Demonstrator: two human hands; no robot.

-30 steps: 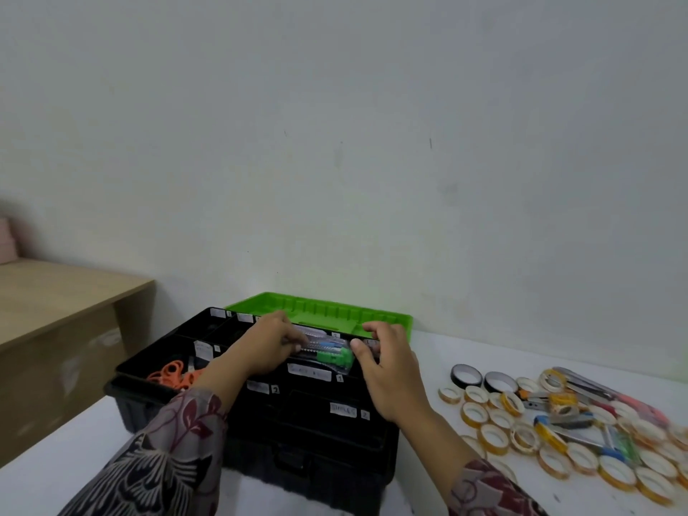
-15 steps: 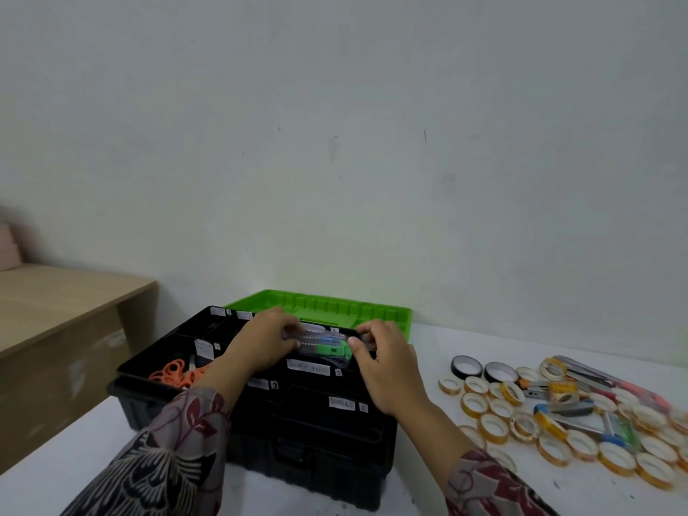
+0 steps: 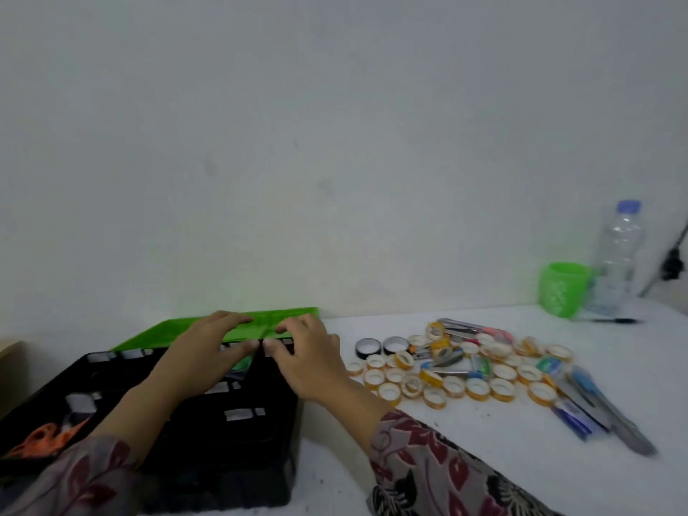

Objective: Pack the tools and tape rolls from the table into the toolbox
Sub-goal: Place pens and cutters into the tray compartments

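The black toolbox stands open at the lower left, with its green lid behind it. Both hands lie over a rear compartment, thumbs almost touching. My left hand has its fingers stretched out over a green cutter, which is mostly hidden beneath it. My right hand rests with relaxed fingers on the compartment's edge. Several yellow tape rolls, two black tape rolls, nail clippers and blue and grey cutters lie on the white table to the right.
Orange scissors lie in a left compartment of the toolbox. A green cup, a clear water bottle and a dark pen stand at the far right by the wall. A wooden desk edge shows at far left.
Both hands have lowered the green cutter into the compartment and their fingers have flattened over it. The view has swung right, bringing the cup and bottle into sight.
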